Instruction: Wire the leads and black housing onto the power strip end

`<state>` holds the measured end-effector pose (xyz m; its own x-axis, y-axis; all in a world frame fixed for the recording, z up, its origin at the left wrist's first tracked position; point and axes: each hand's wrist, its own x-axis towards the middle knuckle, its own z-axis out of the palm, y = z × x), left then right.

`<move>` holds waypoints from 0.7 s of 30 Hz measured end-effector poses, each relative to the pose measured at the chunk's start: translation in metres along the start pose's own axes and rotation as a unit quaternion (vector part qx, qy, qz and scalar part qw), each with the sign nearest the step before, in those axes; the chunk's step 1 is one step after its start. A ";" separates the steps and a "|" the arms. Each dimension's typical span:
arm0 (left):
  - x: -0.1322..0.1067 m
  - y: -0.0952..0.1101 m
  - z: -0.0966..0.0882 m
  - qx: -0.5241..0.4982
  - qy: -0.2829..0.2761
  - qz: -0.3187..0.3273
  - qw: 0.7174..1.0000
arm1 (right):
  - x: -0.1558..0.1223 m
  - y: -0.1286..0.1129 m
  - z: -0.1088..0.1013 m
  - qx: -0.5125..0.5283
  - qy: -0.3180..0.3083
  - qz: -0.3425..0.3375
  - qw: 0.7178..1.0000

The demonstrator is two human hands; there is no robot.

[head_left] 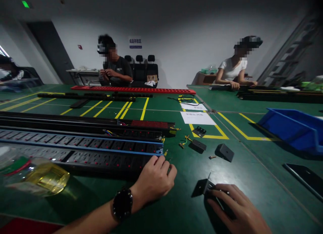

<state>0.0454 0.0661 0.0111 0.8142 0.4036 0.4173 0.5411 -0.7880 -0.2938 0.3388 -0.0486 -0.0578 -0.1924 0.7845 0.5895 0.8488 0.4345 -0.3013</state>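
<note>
Two long black power strips (96,155) with rows of sockets, red dots and blue edges lie side by side on the left. My left hand (155,176), with a dark watch on its wrist, curls its fingers at the right end of the nearer strip; its fingertips are hidden, so what it grips I cannot make out. In my right hand (233,205) is a black end cap (208,186) with a flat plate, held just above the table. Beyond lie black end caps (224,152), (197,146) and a yellow-green wire (186,140).
A bottle of yellow liquid (47,177) lies at the left front. On the right are a blue bin (295,129) and a phone (306,178). A long red rail (133,89) crosses the far side of the green table. Other people sit beyond it.
</note>
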 end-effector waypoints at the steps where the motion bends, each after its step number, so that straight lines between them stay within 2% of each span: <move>1: 0.000 -0.003 -0.001 0.010 0.002 0.023 1.000 | 0.001 0.000 0.000 0.003 -0.002 0.002 1.000; 4: 0.001 -0.012 -0.001 0.015 0.007 0.064 0.998 | 0.003 -0.003 0.001 0.006 -0.010 0.011 1.000; 7: 0.001 -0.017 0.002 -0.002 0.016 0.072 0.997 | 0.004 -0.006 0.000 0.004 -0.015 0.021 1.000; 14: -0.001 -0.016 0.008 -0.023 0.037 0.037 0.998 | 0.000 -0.008 -0.005 -0.006 -0.034 0.012 0.999; 18: -0.002 -0.016 0.006 -0.050 0.007 0.009 0.999 | 0.005 -0.011 -0.005 -0.006 -0.055 -0.030 0.998; 21: -0.002 -0.016 0.005 -0.059 -0.013 -0.004 0.998 | 0.021 -0.020 -0.005 -0.001 -0.091 -0.067 0.994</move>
<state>0.0366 0.0805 0.0108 0.8157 0.4213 0.3964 0.5209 -0.8330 -0.1866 0.3202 -0.0423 -0.0358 -0.3900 0.7867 0.4786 0.8106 0.5398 -0.2268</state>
